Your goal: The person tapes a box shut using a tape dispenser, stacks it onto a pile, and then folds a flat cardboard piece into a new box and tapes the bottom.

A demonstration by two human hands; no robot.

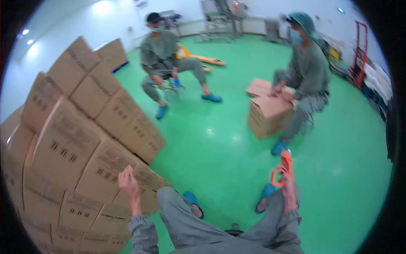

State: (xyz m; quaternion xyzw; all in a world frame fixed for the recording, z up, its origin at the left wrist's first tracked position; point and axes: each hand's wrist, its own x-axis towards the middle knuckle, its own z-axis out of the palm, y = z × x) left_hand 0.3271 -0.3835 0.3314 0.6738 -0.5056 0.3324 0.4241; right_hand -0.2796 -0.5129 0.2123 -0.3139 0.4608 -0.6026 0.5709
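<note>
My right hand is wrapped around an orange tape dispenser, held up above my right knee. Its loop-shaped part sticks out to the left of my fingers. My left hand is raised in front of the stacked cardboard cartons, with fingertips pinched together. Whether anything thin is between those fingertips is too small to tell. My legs are spread apart as I sit, with a blue clog on each foot.
Cartons form a tall stack on my left. Ahead, a seated person in grey faces me. At right, another seated person has both hands on a carton. A yellow pallet jack and red hand truck stand farther back.
</note>
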